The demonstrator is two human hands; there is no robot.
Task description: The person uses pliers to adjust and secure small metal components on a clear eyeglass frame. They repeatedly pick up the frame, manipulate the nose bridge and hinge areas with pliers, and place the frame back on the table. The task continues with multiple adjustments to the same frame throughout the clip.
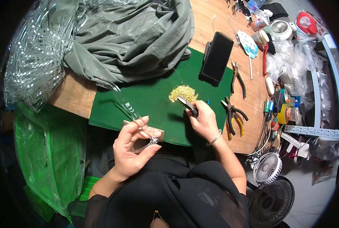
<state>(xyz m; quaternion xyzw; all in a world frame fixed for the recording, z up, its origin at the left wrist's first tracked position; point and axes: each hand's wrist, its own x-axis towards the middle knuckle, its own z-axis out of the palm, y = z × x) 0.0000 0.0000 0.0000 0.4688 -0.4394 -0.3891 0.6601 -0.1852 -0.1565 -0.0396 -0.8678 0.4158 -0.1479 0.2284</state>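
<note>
My left hand [133, 150] pinches a clear plastic glasses frame [124, 102] near the table's front edge. Its long see-through temple slants up and left from my fingers, and small shiny metal shows near my fingertips. My right hand [204, 121] is wrapped round a pair of pliers [187, 105], whose dark handles are mostly hidden in the palm. The pliers' jaws point up and left, at the near side of a heap of tiny gold-coloured pieces [182, 92]. The heap lies on a green mat [146, 99]. Beside my left fingers, a small wooden block [159, 133] juts from the table edge.
A grey cloth [127, 41] and a heap of clear plastic frames [36, 57] cover the left. Right of the mat lie a phone [217, 57], black-handled pliers [237, 79] and yellow-and-black pliers [234, 117]. Fans [267, 168] stand at lower right; a green bag [48, 152] hangs left.
</note>
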